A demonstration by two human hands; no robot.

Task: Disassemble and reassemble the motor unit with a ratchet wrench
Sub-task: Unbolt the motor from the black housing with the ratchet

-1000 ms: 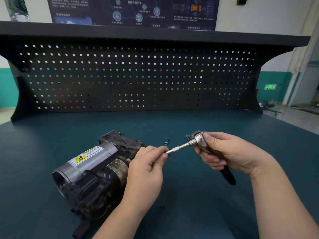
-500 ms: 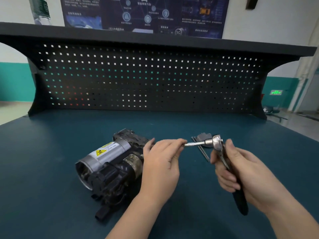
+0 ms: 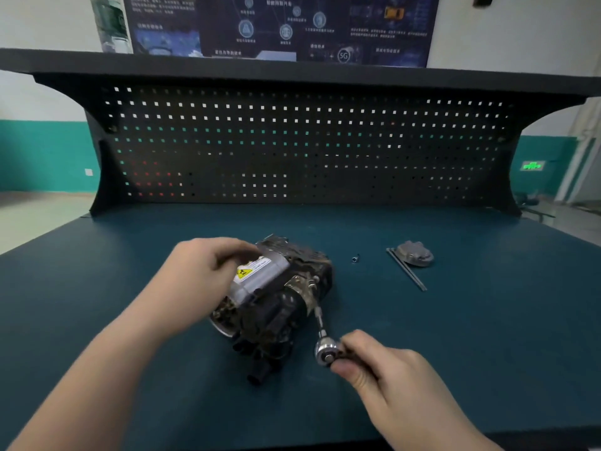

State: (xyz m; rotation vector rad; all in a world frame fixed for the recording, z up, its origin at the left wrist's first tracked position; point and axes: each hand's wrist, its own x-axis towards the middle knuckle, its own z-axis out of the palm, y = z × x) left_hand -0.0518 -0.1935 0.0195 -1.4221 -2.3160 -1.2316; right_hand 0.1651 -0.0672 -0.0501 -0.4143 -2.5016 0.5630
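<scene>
Chrome on the ratchet wrench catches the light at its round head, which sits just beside the near right corner of the motor unit. From that head a slim extension bar runs up and slightly left, away from the person, into the dark end housing of the unit, where its tip seems to meet a fastener; the contact itself is too blurred to confirm. The right hand curls round the wrench handle just behind the head, thumb beneath, so the handle trails back to the right, well off the bar's axis. The left hand lies over the silver cylinder with the yellow warning label, fingers curved around it to steady the unit on the blue-green workbench. The unit's long axis slants from far right to near left. The turn probably depends on the bar staying in line with the fastener. A removed cover, two long bolts and a small socket lie apart, far right.
</scene>
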